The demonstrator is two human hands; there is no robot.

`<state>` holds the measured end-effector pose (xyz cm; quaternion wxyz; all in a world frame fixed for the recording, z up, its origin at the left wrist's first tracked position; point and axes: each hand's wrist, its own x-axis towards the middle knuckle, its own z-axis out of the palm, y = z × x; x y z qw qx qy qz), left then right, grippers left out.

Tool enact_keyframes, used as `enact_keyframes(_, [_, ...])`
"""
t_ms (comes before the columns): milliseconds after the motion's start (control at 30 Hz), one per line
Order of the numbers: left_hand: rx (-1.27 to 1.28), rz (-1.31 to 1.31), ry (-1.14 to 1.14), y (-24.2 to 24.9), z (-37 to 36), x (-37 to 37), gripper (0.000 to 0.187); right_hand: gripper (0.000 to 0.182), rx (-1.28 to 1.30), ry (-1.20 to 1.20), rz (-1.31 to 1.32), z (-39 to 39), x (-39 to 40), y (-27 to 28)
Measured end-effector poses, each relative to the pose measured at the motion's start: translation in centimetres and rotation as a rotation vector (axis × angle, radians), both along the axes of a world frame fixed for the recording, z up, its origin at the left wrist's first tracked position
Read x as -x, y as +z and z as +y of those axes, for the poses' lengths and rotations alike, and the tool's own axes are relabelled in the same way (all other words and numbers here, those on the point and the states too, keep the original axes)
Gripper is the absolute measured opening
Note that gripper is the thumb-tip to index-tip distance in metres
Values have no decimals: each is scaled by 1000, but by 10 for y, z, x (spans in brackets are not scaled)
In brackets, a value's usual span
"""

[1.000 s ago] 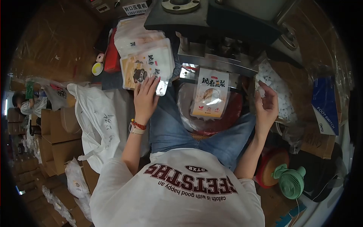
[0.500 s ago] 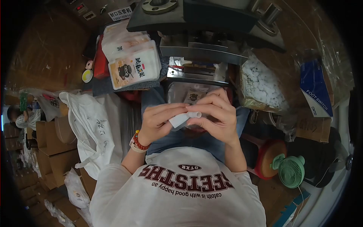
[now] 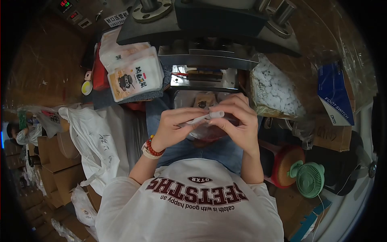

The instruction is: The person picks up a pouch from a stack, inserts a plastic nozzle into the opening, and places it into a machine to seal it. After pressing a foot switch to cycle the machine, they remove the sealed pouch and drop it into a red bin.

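Note:
A small white plastic piece (image 3: 203, 118) with a flat part and a round, tube-like open end is held between my hands over my lap. My left hand (image 3: 174, 124) pinches its flat part, seen nearly edge-on. At the round end, my right hand (image 3: 236, 119) has thumb and fingers closed on it. Just beyond my fingers, a clear plastic bag (image 3: 183, 99) lies in front of the machine, a brown printed packet (image 3: 204, 99) showing in it. Fingers hide part of the white piece.
A press machine (image 3: 209, 60) stands ahead. Printed pouches (image 3: 137, 76) are stacked at its left. A box of small white parts (image 3: 278, 88) sits at its right, near a blue foot-switch box (image 3: 336, 94). A green fan (image 3: 310, 180) and a white sack (image 3: 100, 141) flank me.
The white piece has turned from showing its flat face to nearly edge-on. Both hands still grip it, my right hand slightly further right. The view has shifted a little.

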<state>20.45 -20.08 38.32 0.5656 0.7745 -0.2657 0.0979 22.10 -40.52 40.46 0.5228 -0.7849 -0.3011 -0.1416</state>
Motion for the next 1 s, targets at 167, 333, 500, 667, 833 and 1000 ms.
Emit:
enact_keyframes(167, [369, 870, 87, -58, -15, -16, 22, 36, 30, -365, 60, -8, -12, -17])
enact_keyframes(333, [748, 960, 65, -34, -20, -55, 25, 32, 242, -697, 36, -57, -29, -4])
enact_keyframes(500, [735, 1011, 68, -43, -15, -77, 28, 27, 581, -837, 25, -76, -63, -57])
enact_keyframes(667, [356, 802, 203, -43, -1, -70, 34, 28, 542, -757, 231, -80, -61, -58])
enact_keyframes(833, [-806, -177, 963, -44, 59, -39, 82, 31, 230, -783, 237, -74, -54, -50])
enact_keyframes(1000, [-1040, -148, 662, -68, 105, -3, 62, 27, -512, -544, 369, -39, -23, -24])
